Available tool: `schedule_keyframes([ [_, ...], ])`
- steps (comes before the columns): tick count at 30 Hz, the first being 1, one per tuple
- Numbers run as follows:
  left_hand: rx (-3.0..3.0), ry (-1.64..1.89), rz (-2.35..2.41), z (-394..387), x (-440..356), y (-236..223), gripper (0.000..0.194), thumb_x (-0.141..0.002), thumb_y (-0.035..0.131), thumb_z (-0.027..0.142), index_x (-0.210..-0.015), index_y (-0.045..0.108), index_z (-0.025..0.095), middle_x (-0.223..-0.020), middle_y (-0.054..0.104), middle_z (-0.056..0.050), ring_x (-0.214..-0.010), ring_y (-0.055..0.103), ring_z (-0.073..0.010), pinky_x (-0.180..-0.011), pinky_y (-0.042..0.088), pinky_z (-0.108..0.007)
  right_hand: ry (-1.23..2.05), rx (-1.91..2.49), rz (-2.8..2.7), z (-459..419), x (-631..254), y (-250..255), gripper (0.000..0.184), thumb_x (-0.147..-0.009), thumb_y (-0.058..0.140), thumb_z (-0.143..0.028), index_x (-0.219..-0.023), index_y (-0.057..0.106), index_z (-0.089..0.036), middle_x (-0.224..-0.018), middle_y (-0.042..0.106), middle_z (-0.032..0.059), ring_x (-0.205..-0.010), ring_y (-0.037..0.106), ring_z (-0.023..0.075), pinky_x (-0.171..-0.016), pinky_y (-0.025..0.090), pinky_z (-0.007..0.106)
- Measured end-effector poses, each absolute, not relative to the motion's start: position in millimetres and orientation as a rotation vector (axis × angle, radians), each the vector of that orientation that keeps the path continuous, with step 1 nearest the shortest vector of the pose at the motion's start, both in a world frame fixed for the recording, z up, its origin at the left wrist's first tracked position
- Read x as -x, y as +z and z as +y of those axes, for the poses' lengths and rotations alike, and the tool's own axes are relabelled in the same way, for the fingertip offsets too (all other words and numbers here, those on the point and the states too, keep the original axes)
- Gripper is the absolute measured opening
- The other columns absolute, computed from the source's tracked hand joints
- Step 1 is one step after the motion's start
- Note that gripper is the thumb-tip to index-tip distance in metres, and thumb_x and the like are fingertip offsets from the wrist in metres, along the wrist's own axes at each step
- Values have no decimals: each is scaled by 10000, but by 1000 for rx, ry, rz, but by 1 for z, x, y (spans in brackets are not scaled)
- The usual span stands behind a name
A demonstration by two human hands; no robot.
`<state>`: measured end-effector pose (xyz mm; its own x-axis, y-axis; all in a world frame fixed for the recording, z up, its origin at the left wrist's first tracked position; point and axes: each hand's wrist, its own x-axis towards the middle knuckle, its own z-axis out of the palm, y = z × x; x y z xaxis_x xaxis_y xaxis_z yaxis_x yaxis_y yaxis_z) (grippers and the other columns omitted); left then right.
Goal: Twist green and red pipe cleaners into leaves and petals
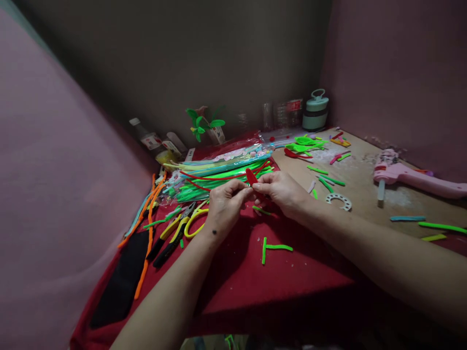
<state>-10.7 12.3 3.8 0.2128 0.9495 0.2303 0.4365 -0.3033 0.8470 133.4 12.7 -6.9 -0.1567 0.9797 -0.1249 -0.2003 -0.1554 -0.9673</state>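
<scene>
A red-covered desk [233,287] carries the work, with a pink glue gun [419,180] by its right edge and black-and-yellow pliers [171,238] towards the left edge. Over its middle, both forearms reach in from the front edge, wrists angled inward. The right hand [284,192] pinches a red fuzzy piece [250,177], its rounded tip upward; the left hand [225,206] is closed to a pinch against it, though what lies between those fingertips is hidden. This looks like shaping or joining, calling for a steady right pinch and small left-finger adjustments.
</scene>
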Motion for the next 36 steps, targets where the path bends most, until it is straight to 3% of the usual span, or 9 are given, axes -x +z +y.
schedule_keyframes([
  [9,-1745,1073,1246,13,11,10,148,-730,617,292,-669,585,162,-490,542,41,-415,478,-79,-446,380,-201,1312,1099,-969,17,-137,-6,183,-663,621,-190,-541,488,-158,-457,423,-58,-410,327,53,-456,267,230],
  [15,-1401,1257,1248,21,17,11,185,-678,673,280,-687,561,134,-523,579,25,-394,486,-61,-405,357,-172,1270,1006,-736,22,-141,1,145,-656,633,-162,-561,526,-139,-523,521,-31,-471,434,60,-511,339,217],
  [19,-1175,1034,1043,16,1,3,297,-607,750,267,-819,601,122,-637,616,-1,-464,531,-68,-404,370,-165,1401,872,-598,19,-136,-1,180,-620,691,-190,-621,516,-150,-533,539,-42,-474,499,80,-490,392,216],
  [22,-1063,923,884,10,-12,-1,312,-634,740,304,-852,598,132,-589,572,21,-458,523,-75,-374,350,-166,1500,805,-579,14,-132,-3,194,-649,677,-184,-650,485,-162,-492,509,-61,-401,484,82,-401,383,206],
  [27,-1105,899,806,11,-12,-2,185,-701,678,265,-774,601,113,-541,547,25,-375,399,-20,-364,251,-151,1640,725,-718,9,-130,-5,154,-731,609,-197,-680,465,-176,-446,492,-58,-320,463,96,-334,382,217],
  [36,-1300,791,1014,10,-5,1,213,-675,660,270,-579,539,122,-406,452,45,-333,311,-25,-361,180,-181,1478,881,-750,11,-127,-11,167,-653,644,-156,-586,491,-148,-442,500,-42,-348,461,71,-353,365,192],
])
